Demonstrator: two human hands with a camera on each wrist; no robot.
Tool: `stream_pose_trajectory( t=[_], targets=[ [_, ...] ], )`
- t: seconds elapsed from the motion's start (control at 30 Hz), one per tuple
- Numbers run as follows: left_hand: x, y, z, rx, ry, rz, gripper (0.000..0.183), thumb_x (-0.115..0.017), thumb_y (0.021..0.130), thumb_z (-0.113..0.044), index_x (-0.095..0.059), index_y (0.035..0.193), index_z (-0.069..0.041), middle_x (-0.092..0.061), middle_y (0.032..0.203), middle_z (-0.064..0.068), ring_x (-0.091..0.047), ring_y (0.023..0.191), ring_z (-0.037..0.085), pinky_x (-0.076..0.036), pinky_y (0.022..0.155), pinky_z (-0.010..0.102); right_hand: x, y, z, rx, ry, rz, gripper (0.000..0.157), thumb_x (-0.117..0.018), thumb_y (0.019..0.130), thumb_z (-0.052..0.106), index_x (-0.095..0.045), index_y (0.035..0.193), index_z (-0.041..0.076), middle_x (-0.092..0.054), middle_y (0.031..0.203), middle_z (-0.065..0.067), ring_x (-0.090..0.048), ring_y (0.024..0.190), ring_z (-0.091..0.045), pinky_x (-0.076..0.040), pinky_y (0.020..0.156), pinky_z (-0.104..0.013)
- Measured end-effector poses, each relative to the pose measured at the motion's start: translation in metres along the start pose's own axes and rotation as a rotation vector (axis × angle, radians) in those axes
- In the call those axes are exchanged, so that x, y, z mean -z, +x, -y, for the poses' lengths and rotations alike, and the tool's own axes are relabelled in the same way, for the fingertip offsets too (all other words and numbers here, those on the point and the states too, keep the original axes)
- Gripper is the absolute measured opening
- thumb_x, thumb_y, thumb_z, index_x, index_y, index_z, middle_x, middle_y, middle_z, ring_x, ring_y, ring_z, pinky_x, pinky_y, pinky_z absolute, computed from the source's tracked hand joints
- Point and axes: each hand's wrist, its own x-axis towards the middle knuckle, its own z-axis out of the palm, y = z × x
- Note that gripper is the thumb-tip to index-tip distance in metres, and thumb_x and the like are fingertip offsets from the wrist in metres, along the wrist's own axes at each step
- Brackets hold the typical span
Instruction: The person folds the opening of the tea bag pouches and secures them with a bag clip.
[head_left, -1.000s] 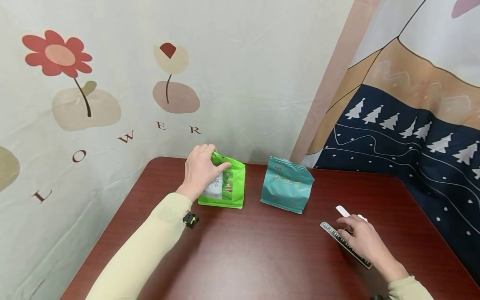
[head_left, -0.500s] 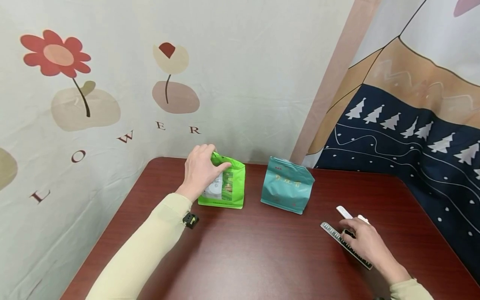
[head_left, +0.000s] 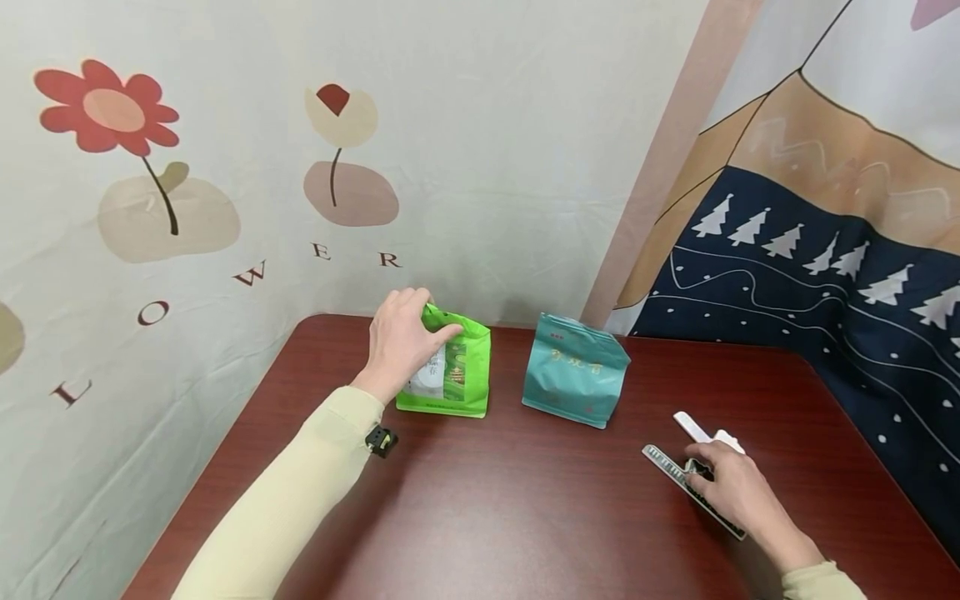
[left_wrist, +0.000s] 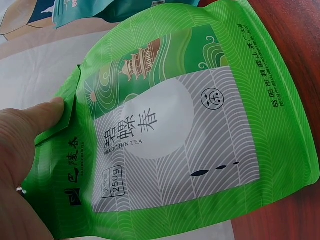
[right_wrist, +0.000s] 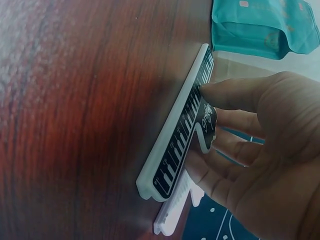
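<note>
My left hand grips the top edge of an upright green tea bag, thumb in front and fingers behind. In the left wrist view the thumb presses on the bag's folded top corner. On the right, my right hand pinches the raised handle of a bag sealing clip printed with black and white piano keys. The clip lies slantwise on the table. Just beyond it lies a white clip, partly hidden by the hand. A teal bag stands between the two hands, touched by neither.
The dark red wooden table ends at a pale curtain with flower prints behind the bags. To the right hangs a navy cloth with white trees.
My right hand has shifted very slightly to the right, its fingers drawing in at the clip's handle. The left hand and both bags have stayed in place.
</note>
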Motion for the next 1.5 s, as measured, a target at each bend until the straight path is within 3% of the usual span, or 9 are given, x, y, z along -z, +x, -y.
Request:
stream_pose_trajectory(
  t=[0.27,0.6,0.93,1.2,1.5],
  targets=[
    [-0.001,0.0,0.001,0.001,-0.003,-0.002,0.048,-0.083,0.07,-0.048,-0.053,0.082,-0.013,-0.049,0.073,-0.001,-0.044,0.072,0.02,-0.039,0.058,0.033,0.003,0.001,-0.001,-0.071,-0.008,0.044,0.025,-0.078,0.073,0.014,-0.07,0.095,0.005,-0.064,0.082,-0.007,-0.054,0.071,-0.021,-0.045,0.061,-0.042],
    [-0.001,-0.002,0.002,0.014,0.011,0.01,0.049,-0.083,0.07,-0.048,-0.051,0.081,-0.013,-0.048,0.073,0.0,-0.045,0.073,0.021,-0.039,0.058,0.034,0.006,-0.001,0.0,-0.089,-0.014,0.105,0.021,-0.076,0.072,0.013,-0.068,0.091,0.006,-0.061,0.08,-0.005,-0.052,0.07,-0.02,-0.043,0.061,-0.04],
    [-0.001,-0.002,0.001,0.014,0.016,0.021,0.048,-0.082,0.071,-0.049,-0.052,0.082,-0.013,-0.049,0.073,-0.001,-0.046,0.074,0.021,-0.04,0.058,0.034,0.009,-0.001,0.002,-0.108,-0.005,0.151,0.018,-0.074,0.073,0.009,-0.063,0.087,0.01,-0.048,0.068,-0.001,-0.042,0.062,-0.017,-0.034,0.056,-0.034],
    [0.0,-0.001,0.001,0.016,0.013,0.019,0.048,-0.082,0.071,-0.048,-0.051,0.081,-0.013,-0.048,0.073,0.0,-0.045,0.073,0.021,-0.039,0.057,0.033,0.017,0.002,0.004,-0.117,0.008,0.181,0.015,-0.071,0.076,0.005,-0.063,0.086,0.011,-0.05,0.068,0.001,-0.043,0.064,-0.018,-0.035,0.058,-0.035],
    [0.001,0.0,0.0,0.013,0.012,0.01,0.048,-0.082,0.071,-0.048,-0.05,0.079,-0.013,-0.048,0.072,0.0,-0.044,0.071,0.021,-0.038,0.057,0.033,0.021,0.001,0.005,-0.094,0.013,0.151,0.018,-0.073,0.075,0.004,-0.061,0.084,0.013,-0.049,0.068,0.002,-0.043,0.064,-0.017,-0.034,0.057,-0.034]
  ],
)
